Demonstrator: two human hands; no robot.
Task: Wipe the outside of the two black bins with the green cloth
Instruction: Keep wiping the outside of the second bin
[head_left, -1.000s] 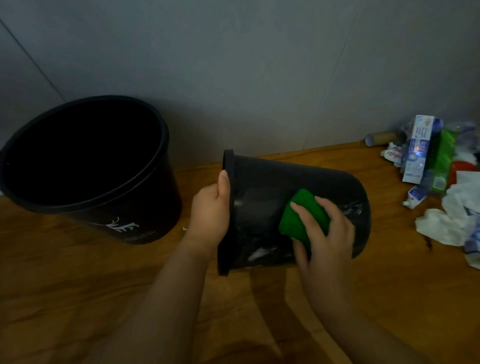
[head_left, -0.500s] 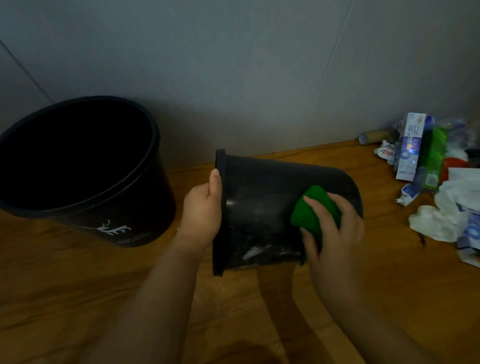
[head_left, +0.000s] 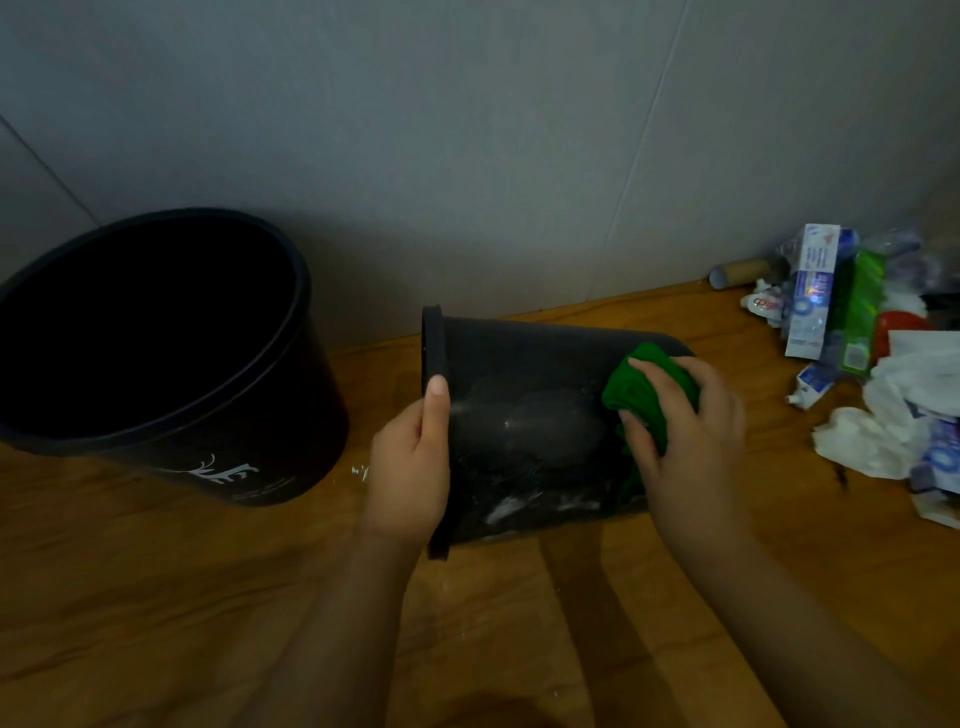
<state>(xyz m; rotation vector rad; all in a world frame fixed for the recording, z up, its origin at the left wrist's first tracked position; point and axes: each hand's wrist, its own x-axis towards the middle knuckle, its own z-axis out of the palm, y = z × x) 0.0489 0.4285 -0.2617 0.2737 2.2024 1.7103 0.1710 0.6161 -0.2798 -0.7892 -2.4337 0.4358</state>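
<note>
1 black bin lies on its side at mid-floor, mouth facing left, close to the wall. Left hand grips its rim, fingers curled inside (thumb along the edge). Right hand presses the bunched green cloth onto the bin's wall near the base, fingers curled over it. The second bin stands upright at the floor's left edge. Litter pile at the right edge.

Two black bins: one upright at nine o'clock, one on its side at centre. One green cloth, two hands, left and right. One cardboard tube at two o'clock.
</note>
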